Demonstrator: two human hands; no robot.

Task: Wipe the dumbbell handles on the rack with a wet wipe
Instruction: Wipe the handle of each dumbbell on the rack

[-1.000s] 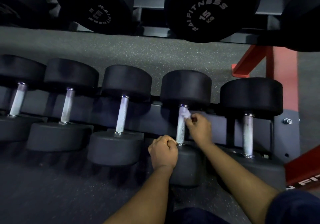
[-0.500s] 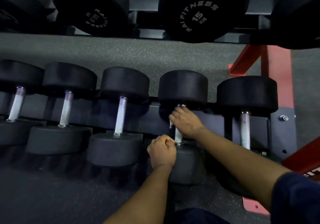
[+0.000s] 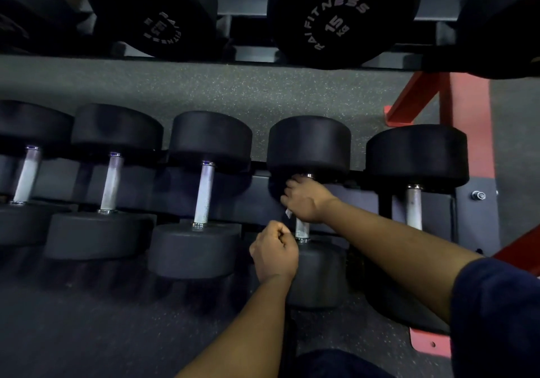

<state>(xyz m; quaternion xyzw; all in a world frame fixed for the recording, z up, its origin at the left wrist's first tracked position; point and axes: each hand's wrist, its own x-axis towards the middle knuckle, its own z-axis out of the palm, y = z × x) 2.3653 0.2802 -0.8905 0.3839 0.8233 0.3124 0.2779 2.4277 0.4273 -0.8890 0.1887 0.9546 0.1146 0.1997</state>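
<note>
Under the right hand (image 3: pixel 304 199), the handle (image 3: pixel 301 228) runs front-to-back.

The scene is recorded by a single wide-angle camera worn on the person's head, directed forward and steeply downward, so that the lower row of dumbbells (image 3: pixel 210 138) on the rack (image 3: pixel 473 211) is seen from above against the speckled floor (image 3: pixel 233 85). The rack is viewed from close by: both forearms are taken in from the bottom edge, the fisted left hand (image 3: pixel 274 250) and the right hand (image 3: pixel 305 199), curled round a handle (image 3: pixel 301 228), are placed near the centre, and the upper-tier dumbbell heads (image 3: pixel 336 15) are cropped by the top edge.
</note>
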